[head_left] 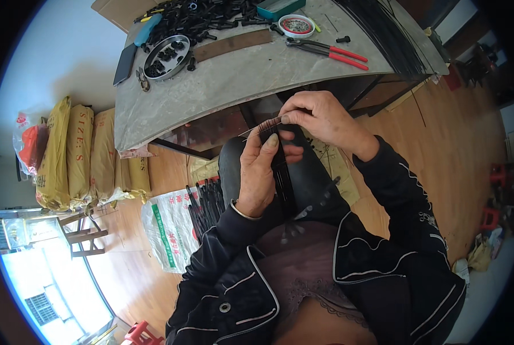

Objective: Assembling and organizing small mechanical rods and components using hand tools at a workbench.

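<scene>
Head view: both hands' fingers pinch a black strip.

A small home workshop: a grey surface carries a heap of black plastic parts, a metal tray of them and red-handled pliers. Yellow sacks stand on the wooden floor.

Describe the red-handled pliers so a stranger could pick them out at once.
Start at the grey table above the person's knees and go to its far right part. The pliers lie flat there, just right of a small round tin with a red rim. They are the only tool with two long red handles, splayed apart and pointing right.
</scene>
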Motion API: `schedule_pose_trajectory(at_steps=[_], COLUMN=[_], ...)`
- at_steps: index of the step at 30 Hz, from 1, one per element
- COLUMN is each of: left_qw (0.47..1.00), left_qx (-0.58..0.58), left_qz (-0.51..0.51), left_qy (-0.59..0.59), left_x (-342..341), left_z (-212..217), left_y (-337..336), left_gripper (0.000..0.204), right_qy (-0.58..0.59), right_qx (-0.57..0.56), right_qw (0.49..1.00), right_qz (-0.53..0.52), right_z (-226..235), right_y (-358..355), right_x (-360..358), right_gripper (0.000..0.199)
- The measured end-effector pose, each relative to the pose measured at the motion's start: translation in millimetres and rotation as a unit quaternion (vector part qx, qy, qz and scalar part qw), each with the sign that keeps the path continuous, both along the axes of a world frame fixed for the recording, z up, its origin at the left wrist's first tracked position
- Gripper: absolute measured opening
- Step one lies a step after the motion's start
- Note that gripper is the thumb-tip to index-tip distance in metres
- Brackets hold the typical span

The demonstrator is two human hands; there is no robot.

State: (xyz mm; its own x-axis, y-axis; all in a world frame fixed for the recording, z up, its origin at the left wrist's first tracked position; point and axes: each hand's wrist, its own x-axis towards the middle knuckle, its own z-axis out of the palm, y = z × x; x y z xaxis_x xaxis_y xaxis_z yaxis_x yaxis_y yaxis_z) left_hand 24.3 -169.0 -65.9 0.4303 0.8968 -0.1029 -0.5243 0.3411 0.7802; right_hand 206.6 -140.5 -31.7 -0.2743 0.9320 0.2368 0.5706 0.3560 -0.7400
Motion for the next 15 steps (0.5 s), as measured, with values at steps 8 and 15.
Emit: schedule_pose_trajectory(at_steps=[8, 15], left_qw=[0.999, 0.997], left_qx=[0.012, 0.027], left_qz=[0.046, 0.069], left_qy=[0.023, 0.021], left_x=[-3.4, -3.5], left_z=[-5.8, -6.9], left_y=[0.1, -1.2], left_gripper=[0.025, 0.026], right_qy=[0.085, 0.221], right_qx=[-0.172, -0.290], right_qw=[0.981, 0.930], right_qz=[-0.041, -0.039], right_z=[-11.8, -16.0], right_y=[-8.5, -20.6], right_x=[1.1, -16.5], right_gripper=[0.021, 0.020])
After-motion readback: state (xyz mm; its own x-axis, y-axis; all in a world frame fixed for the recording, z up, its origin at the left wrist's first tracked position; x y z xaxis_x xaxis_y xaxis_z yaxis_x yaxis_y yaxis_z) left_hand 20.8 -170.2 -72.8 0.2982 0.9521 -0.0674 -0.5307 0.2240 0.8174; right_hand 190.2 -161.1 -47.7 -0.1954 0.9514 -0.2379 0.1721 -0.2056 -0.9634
